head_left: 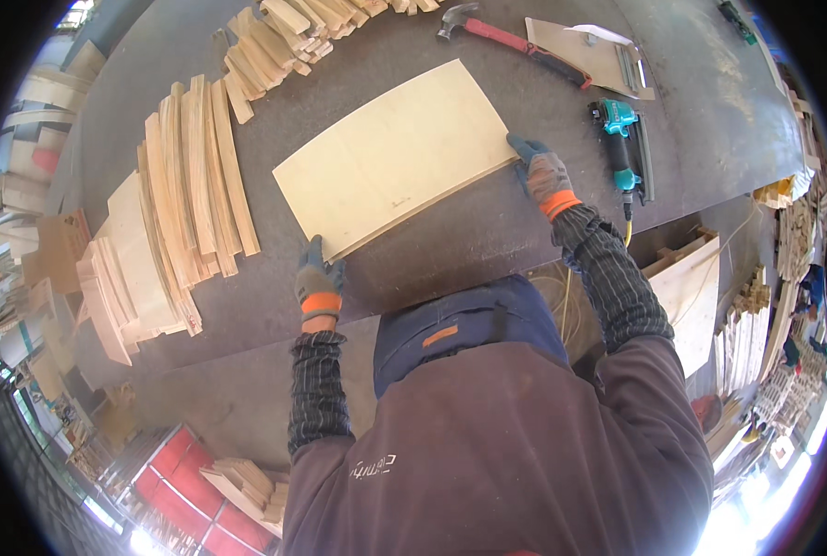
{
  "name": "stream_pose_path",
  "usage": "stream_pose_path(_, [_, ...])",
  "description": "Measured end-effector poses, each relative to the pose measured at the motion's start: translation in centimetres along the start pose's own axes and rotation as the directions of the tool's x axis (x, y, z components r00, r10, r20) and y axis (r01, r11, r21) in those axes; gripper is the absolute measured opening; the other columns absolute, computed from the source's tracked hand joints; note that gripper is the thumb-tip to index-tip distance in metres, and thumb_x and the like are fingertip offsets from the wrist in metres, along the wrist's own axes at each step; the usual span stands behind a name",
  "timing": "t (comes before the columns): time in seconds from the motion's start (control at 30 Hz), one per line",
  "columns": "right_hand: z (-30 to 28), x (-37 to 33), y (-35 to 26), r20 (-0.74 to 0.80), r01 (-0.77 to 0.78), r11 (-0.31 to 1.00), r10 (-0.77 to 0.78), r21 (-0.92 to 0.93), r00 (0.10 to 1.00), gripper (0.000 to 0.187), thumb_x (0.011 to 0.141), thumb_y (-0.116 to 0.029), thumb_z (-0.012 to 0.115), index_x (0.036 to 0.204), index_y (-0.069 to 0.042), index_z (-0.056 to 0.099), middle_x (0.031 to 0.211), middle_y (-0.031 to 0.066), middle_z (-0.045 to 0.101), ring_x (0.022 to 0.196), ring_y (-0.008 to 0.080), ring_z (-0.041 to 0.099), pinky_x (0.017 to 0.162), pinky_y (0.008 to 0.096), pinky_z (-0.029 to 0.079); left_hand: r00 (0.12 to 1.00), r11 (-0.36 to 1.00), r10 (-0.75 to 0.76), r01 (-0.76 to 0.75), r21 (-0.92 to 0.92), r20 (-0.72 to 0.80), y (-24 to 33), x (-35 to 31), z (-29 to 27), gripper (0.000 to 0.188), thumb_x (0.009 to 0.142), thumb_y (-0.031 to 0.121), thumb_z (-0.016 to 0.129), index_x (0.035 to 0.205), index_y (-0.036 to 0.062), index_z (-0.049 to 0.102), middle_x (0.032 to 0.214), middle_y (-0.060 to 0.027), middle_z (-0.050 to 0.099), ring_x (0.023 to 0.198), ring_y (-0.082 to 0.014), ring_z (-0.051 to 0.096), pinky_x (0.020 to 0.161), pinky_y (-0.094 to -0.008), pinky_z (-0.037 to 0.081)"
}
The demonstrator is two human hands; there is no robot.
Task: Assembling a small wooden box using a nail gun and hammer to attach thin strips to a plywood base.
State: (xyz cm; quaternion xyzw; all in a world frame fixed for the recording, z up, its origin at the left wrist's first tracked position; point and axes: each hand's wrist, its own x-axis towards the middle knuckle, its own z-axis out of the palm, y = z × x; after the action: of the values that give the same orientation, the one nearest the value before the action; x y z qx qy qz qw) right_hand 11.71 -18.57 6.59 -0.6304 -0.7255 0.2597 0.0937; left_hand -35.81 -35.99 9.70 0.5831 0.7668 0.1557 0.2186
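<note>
A pale rectangular plywood board (395, 153) lies at a slant over the dark worktable, its near edge showing some thickness. My left hand (319, 281), in a grey work glove with an orange cuff, grips its near left corner. At the near right corner my right hand (544, 174), gloved alike, holds the board with the fingers pointing up along its end. Most of my thumbs and whatever is under the board are hidden. To the right of my right hand rests a teal and black air nailer (620, 148) with a yellow hose.
Long wooden strips (196, 176) lie bundled at the left of the worktable (432, 255), beside thin panels. More short strips (274, 42) are heaped at the far side. A red-handled claw hammer (515, 42) lies beyond the board, near a brown sheet (576, 46) with metal strips.
</note>
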Motion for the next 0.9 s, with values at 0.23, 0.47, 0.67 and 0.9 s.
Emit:
stream_pose_path(0.23, [0.3,-0.9,0.3,-0.035,0.089,0.989,-0.094,-0.122,0.995,0.041,0.103,-0.014,0.052,0.144,-0.010,0.059,0.141,0.0187,0.065,0.123,0.0378,0.066,0.107,0.0410,0.052,0.998,0.997,0.047,-0.044,0.069,-0.038,0.3,-0.3,0.0,0.051,0.091,0.012,0.076,0.140,0.0064,0.062,0.124,-0.0250,0.070,0.108,-0.0432,0.070,0.091,-0.0452,0.059])
stream_pose_path(0.47, [1.3,-1.2,2.6,-0.068,0.171,0.968,-0.186,-0.185,0.980,0.038,0.104,-0.016,0.052,0.140,-0.009,0.062,0.135,0.0174,0.069,0.120,0.0361,0.068,0.106,0.0407,0.053,0.995,0.979,0.098,-0.095,0.182,-0.012,1.2,0.4,-0.7,0.041,0.093,0.015,0.074,0.133,0.0102,0.067,0.117,-0.0249,0.073,0.102,-0.0436,0.072,0.086,-0.0469,0.059])
stream_pose_path(0.67, [0.6,0.1,1.4,-0.017,-0.029,0.981,0.033,0.193,0.999,0.029,0.106,-0.022,0.057,0.125,-0.006,0.071,0.118,0.0157,0.076,0.105,0.0316,0.072,0.095,0.0368,0.055,0.990,0.975,0.127,-0.114,0.189,-0.059,0.3,0.0,0.1,0.039,0.094,0.017,0.073,0.131,0.0079,0.067,0.117,-0.0245,0.073,0.102,-0.0443,0.072,0.085,-0.0485,0.059])
stream_pose_path(0.9, [3.6,2.1,5.9,0.245,-0.444,0.615,0.384,0.652,0.890,0.051,0.108,-0.046,0.056,0.104,0.003,0.073,0.089,0.0090,0.073,0.077,0.0207,0.062,0.076,0.0352,0.051,0.997,0.975,0.080,-0.078,0.207,-0.002,1.0,0.2,0.3,0.037,0.094,0.016,0.072,0.130,0.0065,0.068,0.116,-0.0252,0.073,0.102,-0.0443,0.072,0.085,-0.0483,0.059])
